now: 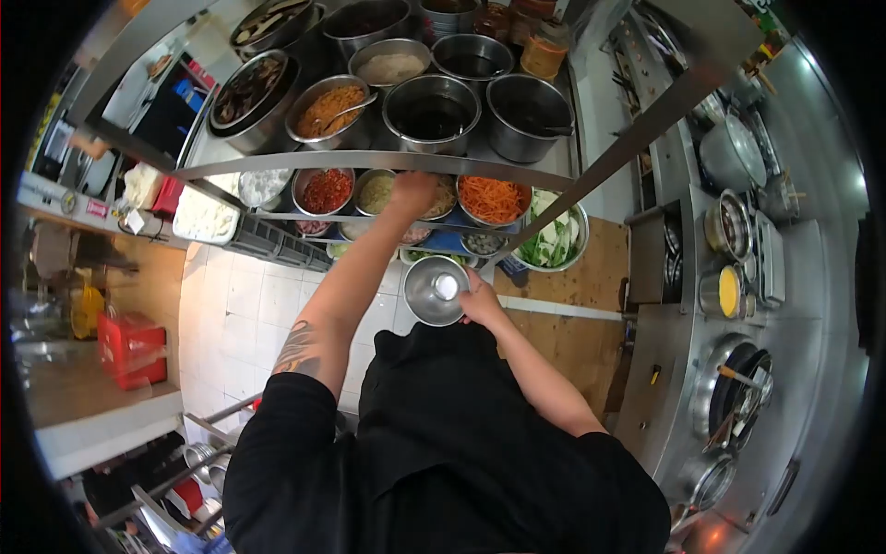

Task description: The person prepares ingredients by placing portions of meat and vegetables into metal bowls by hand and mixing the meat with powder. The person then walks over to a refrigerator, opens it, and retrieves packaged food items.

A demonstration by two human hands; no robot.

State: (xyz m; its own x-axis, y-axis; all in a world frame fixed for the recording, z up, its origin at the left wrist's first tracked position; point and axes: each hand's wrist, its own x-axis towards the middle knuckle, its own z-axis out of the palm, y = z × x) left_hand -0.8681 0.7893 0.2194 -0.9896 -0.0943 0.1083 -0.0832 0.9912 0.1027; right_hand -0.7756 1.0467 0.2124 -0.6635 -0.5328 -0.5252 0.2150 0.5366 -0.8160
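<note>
My left hand (414, 194) reaches under the front edge of the upper shelf, over the bowls of the lower shelf. Its fingers point away from me and are hidden, so whether they are closed on anything does not show. Beside it sits a bowl of pale green chopped food (376, 194), and on its other side a bowl of shredded carrot (495, 199). Close to my body, my right hand (480, 303) grips the rim of a steel mixing bowl (420, 294). A bright white spot shows inside that bowl; I cannot tell whether it is glare or contents.
Steel pots of dark liquid (432, 115) stand on the upper shelf (369, 164). Chopped red chilli (324, 190) is left of my left hand, and a bowl of sliced greens (554, 235) to the right. A slanting metal post (628, 138) and a steel counter (660, 369) flank my right side.
</note>
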